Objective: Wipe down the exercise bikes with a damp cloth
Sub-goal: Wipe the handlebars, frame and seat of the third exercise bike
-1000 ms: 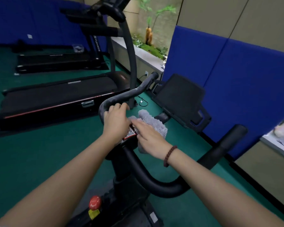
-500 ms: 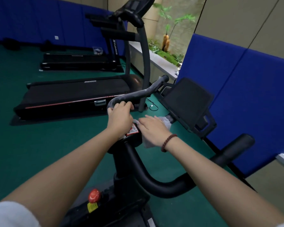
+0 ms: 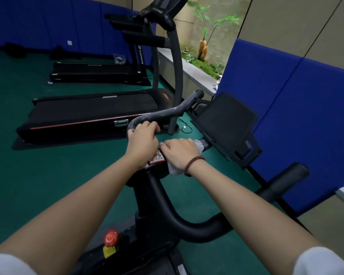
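White cloth under R hand | L hand grips handlebar | treadmill "JOHNSON"

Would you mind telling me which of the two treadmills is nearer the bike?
The Johnson treadmill, directly beside the bike's handlebar; the other treadmill lies farther back by the blue wall.

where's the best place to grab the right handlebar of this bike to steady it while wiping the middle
Grip the right handlebar on its straight padded end section, coming from above with the palm wrapping over. That stretch is bare and juts up toward the blue wall, while the curved part lower down sits under the right hand's forearm.
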Action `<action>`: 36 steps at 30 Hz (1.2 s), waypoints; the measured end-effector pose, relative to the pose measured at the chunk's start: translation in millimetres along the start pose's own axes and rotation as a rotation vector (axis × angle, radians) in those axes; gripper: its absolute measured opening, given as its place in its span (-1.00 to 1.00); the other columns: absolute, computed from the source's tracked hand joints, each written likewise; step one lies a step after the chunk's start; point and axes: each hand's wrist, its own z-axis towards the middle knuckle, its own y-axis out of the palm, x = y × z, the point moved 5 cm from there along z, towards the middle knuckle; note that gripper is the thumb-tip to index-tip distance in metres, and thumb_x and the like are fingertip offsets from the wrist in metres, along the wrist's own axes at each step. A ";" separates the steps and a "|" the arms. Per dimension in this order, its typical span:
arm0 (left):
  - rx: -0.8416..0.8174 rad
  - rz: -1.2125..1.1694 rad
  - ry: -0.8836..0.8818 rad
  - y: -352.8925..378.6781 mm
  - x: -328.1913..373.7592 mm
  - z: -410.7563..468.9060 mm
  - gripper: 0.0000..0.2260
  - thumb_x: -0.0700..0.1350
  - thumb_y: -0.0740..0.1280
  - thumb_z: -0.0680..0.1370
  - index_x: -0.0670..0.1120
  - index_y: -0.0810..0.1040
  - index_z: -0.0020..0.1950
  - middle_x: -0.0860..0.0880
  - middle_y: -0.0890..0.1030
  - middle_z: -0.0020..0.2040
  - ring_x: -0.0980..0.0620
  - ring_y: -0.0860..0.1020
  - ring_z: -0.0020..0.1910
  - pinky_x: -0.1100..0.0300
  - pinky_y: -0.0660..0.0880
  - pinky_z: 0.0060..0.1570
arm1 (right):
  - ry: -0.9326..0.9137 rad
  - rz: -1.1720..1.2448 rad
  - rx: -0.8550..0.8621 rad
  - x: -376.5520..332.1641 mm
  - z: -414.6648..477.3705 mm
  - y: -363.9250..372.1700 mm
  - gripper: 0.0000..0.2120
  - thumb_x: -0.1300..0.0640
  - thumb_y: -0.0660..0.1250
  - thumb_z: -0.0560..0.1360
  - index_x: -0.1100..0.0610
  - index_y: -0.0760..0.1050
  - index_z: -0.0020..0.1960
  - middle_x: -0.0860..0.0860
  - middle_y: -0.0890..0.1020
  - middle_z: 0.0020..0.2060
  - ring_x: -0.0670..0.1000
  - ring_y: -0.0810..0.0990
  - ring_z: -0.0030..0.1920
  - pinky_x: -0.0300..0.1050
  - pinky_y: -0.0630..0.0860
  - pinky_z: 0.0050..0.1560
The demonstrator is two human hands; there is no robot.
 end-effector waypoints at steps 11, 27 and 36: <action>0.015 0.000 0.017 -2.3 1.6 -4.9 -0.77 -0.28 0.13 0.49 -0.09 0.50 0.03 -0.06 0.52 0.09 -0.07 0.37 0.15 0.06 0.17 0.10 | 0.101 -0.002 0.121 40.0 -10.7 2.2 -0.65 0.02 -0.04 0.59 0.14 0.49 0.03 0.14 0.57 0.06 0.15 0.44 0.16 0.00 0.22 0.30; 0.022 0.034 0.036 -2.3 1.0 -4.3 -0.77 -0.29 0.14 0.48 -0.10 0.52 0.01 -0.06 0.53 0.07 -0.08 0.38 0.12 0.07 0.18 0.08 | 0.245 0.066 -0.101 47.4 26.1 0.0 -0.69 0.03 0.05 0.51 0.10 0.54 -0.01 0.17 0.59 0.07 0.20 0.53 0.05 -0.08 0.35 -0.08; 0.050 0.040 0.025 -4.2 1.8 -8.9 -0.78 -0.28 0.15 0.48 -0.10 0.53 0.01 -0.08 0.53 0.07 -0.10 0.39 0.13 0.07 0.20 0.07 | 0.169 0.145 0.041 9.4 -5.0 -0.7 -0.70 0.00 0.06 0.54 0.08 0.55 -0.06 0.17 0.63 0.00 0.21 0.54 0.03 -0.09 0.32 -0.12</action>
